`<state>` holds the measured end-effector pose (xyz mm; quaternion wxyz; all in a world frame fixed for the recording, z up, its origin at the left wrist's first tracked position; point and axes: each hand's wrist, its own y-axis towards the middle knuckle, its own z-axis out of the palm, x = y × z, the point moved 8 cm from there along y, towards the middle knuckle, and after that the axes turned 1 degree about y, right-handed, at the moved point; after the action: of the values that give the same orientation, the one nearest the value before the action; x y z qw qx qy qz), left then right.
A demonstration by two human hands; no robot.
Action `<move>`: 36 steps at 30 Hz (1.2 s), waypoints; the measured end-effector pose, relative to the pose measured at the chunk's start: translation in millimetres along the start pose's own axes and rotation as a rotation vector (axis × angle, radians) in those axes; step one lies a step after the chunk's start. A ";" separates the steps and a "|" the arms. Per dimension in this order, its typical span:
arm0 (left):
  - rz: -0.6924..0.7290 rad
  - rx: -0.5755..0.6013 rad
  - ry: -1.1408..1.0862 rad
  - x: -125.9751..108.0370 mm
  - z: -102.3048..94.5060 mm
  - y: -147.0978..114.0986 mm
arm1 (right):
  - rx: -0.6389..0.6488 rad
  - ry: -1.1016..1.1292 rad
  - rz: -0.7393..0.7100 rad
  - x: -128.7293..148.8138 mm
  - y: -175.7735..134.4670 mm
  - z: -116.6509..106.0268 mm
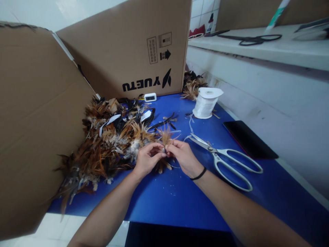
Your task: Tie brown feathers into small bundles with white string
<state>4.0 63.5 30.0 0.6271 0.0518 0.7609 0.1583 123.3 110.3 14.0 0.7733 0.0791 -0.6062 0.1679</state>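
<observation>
Between my two hands is a small bunch of brown feathers (165, 135), its tips pointing away from me. My left hand (150, 157) pinches the base of the bunch from the left. From the other side, my right hand (183, 154) grips the same base with thumb and fingers; a black band circles that wrist. The fingers partly hide the quill ends. Left of my hands spreads a large pile of brown, black and white feathers (108, 147). White-handled scissors (218, 151) lie to the right, blades slightly apart, beside a thin clear ribbon (191, 125).
A white ribbon spool (205, 104) stands at the back right of the blue table (180, 202). Nearby lies a dark phone or tablet (249, 139). Cardboard boxes (123, 51) wall the back and left. A small white digital display (150, 97) sits before the printed box.
</observation>
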 end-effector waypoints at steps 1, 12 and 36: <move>-0.009 0.000 -0.010 0.5 0.1 0.0 | -0.001 -0.001 -0.001 0.3 -0.2 0.0; -0.078 -0.019 -0.077 -0.3 0.4 0.6 | 0.000 0.000 -0.018 2.7 -1.4 0.6; -0.250 0.035 -0.317 9.7 8.1 -0.3 | -0.076 -0.218 -0.209 22.2 -6.8 -2.4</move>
<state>9.9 67.4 19.5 0.7527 -0.0078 0.6559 0.0559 132.5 108.4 35.4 0.7185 0.1303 -0.6810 0.0539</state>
